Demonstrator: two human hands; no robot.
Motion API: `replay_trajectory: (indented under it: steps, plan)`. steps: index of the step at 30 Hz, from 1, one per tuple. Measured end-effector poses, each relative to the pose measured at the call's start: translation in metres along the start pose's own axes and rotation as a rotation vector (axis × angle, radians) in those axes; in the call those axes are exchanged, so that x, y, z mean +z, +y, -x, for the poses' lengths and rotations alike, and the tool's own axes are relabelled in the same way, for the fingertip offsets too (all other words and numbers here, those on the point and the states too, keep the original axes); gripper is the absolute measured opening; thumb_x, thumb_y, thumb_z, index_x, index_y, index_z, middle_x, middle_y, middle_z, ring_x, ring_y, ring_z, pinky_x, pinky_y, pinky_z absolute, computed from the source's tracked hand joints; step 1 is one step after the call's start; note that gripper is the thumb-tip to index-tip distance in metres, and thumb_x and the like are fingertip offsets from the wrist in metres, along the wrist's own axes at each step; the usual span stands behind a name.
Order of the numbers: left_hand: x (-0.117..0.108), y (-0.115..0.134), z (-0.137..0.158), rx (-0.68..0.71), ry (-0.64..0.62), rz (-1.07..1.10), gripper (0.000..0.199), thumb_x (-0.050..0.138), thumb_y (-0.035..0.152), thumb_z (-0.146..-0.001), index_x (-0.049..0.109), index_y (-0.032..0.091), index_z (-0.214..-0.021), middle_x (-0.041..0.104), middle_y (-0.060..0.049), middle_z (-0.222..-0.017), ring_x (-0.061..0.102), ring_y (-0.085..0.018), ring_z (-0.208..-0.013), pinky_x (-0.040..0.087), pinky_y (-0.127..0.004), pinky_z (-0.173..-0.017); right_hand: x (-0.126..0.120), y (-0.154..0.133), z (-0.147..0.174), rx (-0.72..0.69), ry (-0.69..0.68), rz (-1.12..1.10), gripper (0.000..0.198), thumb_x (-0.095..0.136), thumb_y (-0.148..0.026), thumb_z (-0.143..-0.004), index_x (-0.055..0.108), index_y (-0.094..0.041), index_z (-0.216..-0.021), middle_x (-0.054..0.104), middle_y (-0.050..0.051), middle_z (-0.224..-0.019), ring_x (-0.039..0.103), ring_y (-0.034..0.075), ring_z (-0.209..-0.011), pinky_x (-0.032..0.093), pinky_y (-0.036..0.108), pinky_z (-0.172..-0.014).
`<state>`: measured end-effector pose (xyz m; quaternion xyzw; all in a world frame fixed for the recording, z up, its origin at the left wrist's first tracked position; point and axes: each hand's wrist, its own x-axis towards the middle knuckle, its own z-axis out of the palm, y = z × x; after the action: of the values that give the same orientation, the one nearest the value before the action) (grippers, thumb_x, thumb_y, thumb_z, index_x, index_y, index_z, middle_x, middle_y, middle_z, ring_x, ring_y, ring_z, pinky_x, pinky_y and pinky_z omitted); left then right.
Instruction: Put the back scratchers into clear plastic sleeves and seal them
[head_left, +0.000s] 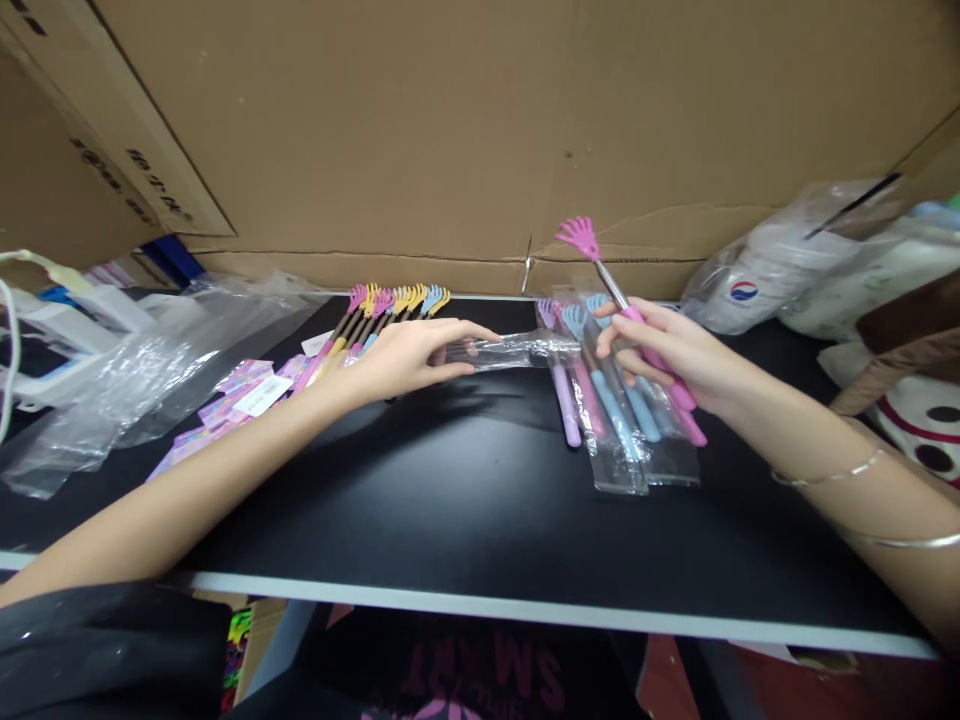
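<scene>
Pink scratcher [613, 287]: in R hand [679, 345], claw end up, tilted L, over R pile [611, 400].
R grip: fingers curled round pink handle.
L hand [409, 355]: thumb & fingers pinching clear bag [525, 350], bag extending twd R pile.
R pile: lilac, pink, blue scratchers on blk table [450, 510], some bagged.
L pile [386, 303]: pink, yellow, blue scratchers behind L hand, cards [244, 378] nearby.

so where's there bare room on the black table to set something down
The widest bare patch is the black tabletop between the left forearm, the scratcher pile at right and the pale front edge; it runs rightward in front of that pile. Crowded: clear bags and cards at left, bagged cups at far right.
</scene>
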<state>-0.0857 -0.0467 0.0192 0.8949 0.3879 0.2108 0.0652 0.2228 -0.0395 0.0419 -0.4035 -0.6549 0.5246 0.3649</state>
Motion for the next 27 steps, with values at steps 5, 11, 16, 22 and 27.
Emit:
replay_trajectory:
  steps: [5,11,16,22,27]
  plan:
    - [-0.006,-0.004,-0.002,-0.016,-0.001,0.05,0.04,0.059,0.037,-0.087,0.054,0.028,-0.126,0.068,0.002,-0.104,0.051,-0.006,-0.056,0.037,-0.018,-0.059,-0.036,-0.009,-0.004,-0.011,-0.047,0.247,0.023,0.045,-0.04,-0.096,0.054,-0.02,-0.097,0.062,-0.002,-0.074,0.032,0.002,-0.035,0.043,0.022,-0.044]
    - [-0.007,-0.006,-0.002,-0.001,-0.032,0.06,0.045,0.061,0.04,-0.085,0.053,0.028,-0.128,0.068,0.002,-0.101,0.053,-0.007,-0.059,0.038,-0.018,-0.061,-0.072,-0.014,-0.004,0.08,-0.239,0.772,0.033,0.057,-0.05,-0.086,0.06,-0.019,-0.094,0.058,0.0,-0.064,0.047,0.009,-0.051,0.036,0.024,-0.048]
    - [-0.009,-0.006,-0.002,-0.011,-0.062,0.068,0.047,0.064,0.041,-0.084,0.052,0.029,-0.128,0.067,0.003,-0.102,0.054,-0.007,-0.061,0.039,-0.018,-0.062,-0.074,-0.011,-0.004,0.019,-0.388,0.909,0.034,0.055,-0.052,-0.085,0.065,-0.02,-0.085,0.056,0.001,-0.072,0.048,0.012,-0.062,0.036,0.026,-0.055]
    - [-0.009,-0.005,-0.002,-0.025,-0.079,0.057,0.048,0.063,0.044,-0.084,0.053,0.029,-0.128,0.067,0.002,-0.104,0.057,-0.009,-0.066,0.04,-0.019,-0.063,-0.064,-0.015,0.0,0.03,-0.466,0.892,0.032,0.055,-0.053,-0.086,0.066,-0.023,-0.087,0.055,0.001,-0.07,0.046,0.013,-0.058,0.034,0.026,-0.051]
    - [-0.009,-0.005,-0.002,-0.028,-0.103,0.04,0.047,0.062,0.043,-0.084,0.053,0.029,-0.127,0.066,0.0,-0.108,0.058,-0.01,-0.069,0.038,-0.019,-0.062,-0.063,-0.019,0.002,0.007,-0.442,0.892,0.032,0.056,-0.054,-0.085,0.067,-0.024,-0.086,0.057,0.002,-0.074,0.048,0.013,-0.06,0.034,0.027,-0.052]
